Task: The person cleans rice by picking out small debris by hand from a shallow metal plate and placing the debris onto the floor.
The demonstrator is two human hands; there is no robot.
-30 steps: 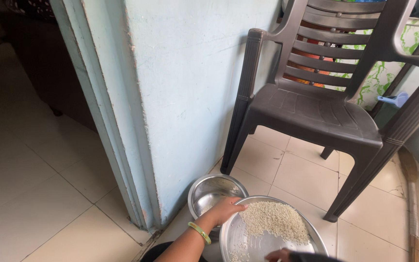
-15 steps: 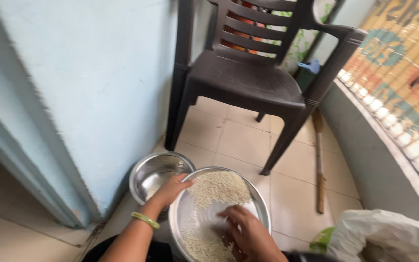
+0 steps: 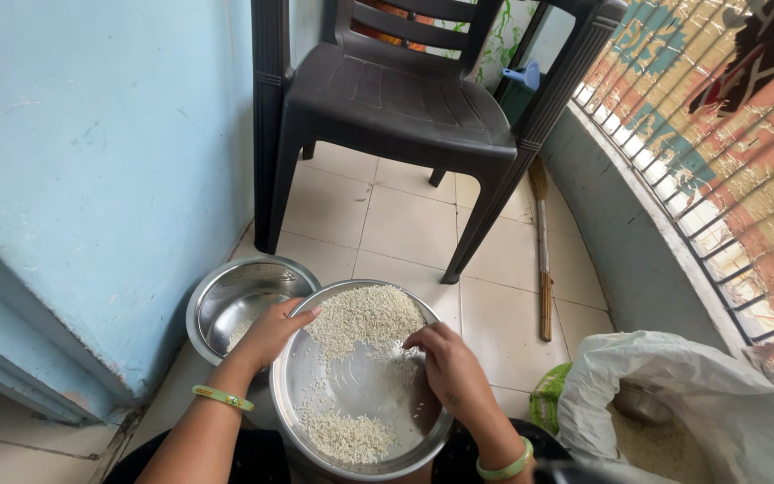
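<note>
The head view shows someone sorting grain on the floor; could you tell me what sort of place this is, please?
Probably a home balcony or veranda. A curved low wall with a window grille and a plastic chair on the tiled floor suggest it; the left hand and right hand work rice in a steel plate.

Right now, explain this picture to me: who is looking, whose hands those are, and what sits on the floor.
The camera sits on a person's head and looks down at their own two bare hands. The left hand grips the rim of a steel plate; the right hand spreads its fingers through the rice on it. A steel bowl stands beside the plate, touching it. A dark plastic chair stands behind, a white sack lies at the right, and a broom lies on the tiles.
</note>
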